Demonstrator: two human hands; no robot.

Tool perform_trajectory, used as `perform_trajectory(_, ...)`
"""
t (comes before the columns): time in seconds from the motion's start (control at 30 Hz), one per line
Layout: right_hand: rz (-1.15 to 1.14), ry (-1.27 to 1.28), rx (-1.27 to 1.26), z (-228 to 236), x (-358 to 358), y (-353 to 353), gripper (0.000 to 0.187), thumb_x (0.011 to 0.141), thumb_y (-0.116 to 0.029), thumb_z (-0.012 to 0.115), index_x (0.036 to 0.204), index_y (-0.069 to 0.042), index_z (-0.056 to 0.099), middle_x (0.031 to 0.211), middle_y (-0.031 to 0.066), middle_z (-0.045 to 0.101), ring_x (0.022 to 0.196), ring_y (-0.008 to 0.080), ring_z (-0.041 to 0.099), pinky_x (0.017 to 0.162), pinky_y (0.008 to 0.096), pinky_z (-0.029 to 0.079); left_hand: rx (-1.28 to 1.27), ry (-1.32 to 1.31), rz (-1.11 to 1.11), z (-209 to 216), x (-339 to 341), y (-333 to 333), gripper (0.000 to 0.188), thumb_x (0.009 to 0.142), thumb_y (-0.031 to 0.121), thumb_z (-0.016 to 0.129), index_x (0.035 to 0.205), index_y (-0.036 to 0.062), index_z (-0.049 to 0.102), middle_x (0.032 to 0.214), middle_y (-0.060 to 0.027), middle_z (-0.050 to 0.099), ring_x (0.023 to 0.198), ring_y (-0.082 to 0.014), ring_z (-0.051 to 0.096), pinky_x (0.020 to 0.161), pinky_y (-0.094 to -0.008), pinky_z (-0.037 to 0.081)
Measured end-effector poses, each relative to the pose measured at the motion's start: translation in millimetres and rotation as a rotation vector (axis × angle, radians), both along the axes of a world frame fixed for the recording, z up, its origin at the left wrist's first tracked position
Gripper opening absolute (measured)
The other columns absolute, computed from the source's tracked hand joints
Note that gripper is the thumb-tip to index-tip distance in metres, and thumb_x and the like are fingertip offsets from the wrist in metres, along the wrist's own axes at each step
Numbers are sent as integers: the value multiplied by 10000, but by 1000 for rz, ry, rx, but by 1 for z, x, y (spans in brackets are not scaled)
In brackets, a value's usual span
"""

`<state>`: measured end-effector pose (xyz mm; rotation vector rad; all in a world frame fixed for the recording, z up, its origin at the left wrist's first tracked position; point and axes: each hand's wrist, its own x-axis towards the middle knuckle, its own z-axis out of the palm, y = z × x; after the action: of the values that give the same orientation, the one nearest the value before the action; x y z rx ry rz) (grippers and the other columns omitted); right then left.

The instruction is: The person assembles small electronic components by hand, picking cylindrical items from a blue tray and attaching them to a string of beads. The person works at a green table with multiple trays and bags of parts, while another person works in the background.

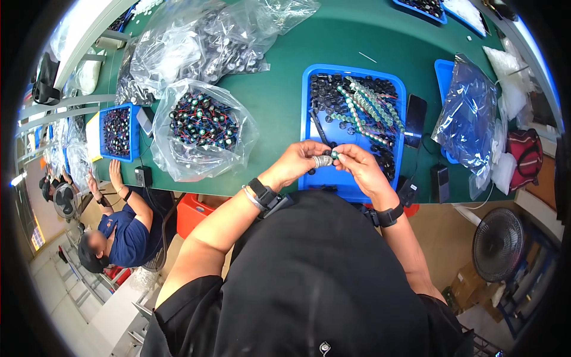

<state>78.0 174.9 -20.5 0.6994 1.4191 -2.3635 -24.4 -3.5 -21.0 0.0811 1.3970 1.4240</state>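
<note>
Both hands meet above the near part of a blue tray [306,95]. My left hand [291,165] is closed, its fingers pinched at a small dark piece; a greyish wrap covers one fingertip. My right hand [364,171] pinches a small round part [335,154] with a greenish face, right against the left fingertips. In the tray lie many black round caps [324,89] and rows of small greenish discs [369,104] with red bits among them. A dark stick-like piece [318,125] leans toward my left fingers.
Left of the tray stands a clear bag [244,140] of round parts with red and blue wires. Beyond it are bags of dark caps [232,56] and a smaller blue tray [135,134]. A phone [415,113] lies right of my tray. Another person [125,229] sits at the left.
</note>
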Motion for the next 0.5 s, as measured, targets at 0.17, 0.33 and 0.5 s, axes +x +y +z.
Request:
perform_trajectory(0.17, 24, -20, 83, 17, -9, -2, 168, 914, -126, 568, 1047, -29, 597, 917, 22, 616, 779, 88, 563, 711, 231, 457, 138, -65, 118, 5, 0, -5, 318, 835, -27, 595, 1151, -28, 553, 1026, -85, 629, 901, -136, 618, 795, -281, 513)
perform_trajectory(0.33, -13, 80, 110, 11, -10, -6, 135, 894, -92, 592, 1014, -30, 599, 878, 8, 614, 761, 77, 549, 688, 220, 446, 104, -14, 80, 8, 3, -7, 391, 824, -13, 623, 1205, -23, 536, 1020, -80, 632, 920, -127, 605, 805, -268, 499)
perform_trajectory(0.5, 18, 87, 174, 16, -13, -11, 125, 886, -84, 603, 998, -29, 593, 834, 1, 606, 738, 69, 539, 671, 214, 440, 97, -63, 130, 26, 5, -5, 474, 803, -7, 642, 1258, -22, 510, 1028, -70, 628, 940, -117, 585, 820, -245, 473)
